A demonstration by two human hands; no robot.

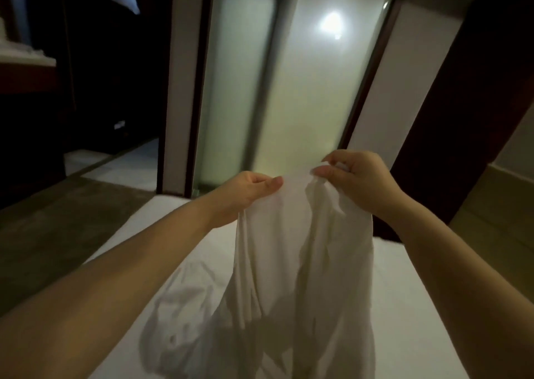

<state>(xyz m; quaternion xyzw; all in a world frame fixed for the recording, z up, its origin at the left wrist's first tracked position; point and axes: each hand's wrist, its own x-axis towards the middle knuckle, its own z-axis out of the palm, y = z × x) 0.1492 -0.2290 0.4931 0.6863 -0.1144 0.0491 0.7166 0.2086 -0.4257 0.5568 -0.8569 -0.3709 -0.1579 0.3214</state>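
Note:
A white cloth [289, 248] hangs in folds above a white bed [419, 306]. My left hand [245, 195] pinches its upper edge between thumb and fingers. My right hand [357, 176] pinches the same edge a short way to the right, fingers curled over the fabric. The cloth's lower part lies crumpled on the bed at the lower left. Both forearms reach forward from the bottom corners.
Beyond the bed's far edge stands a frosted glass door [289, 75] with a bright light behind it, framed by dark posts. A grey carpet [57, 234] lies to the left of the bed. A dark wooden panel [476, 104] rises on the right.

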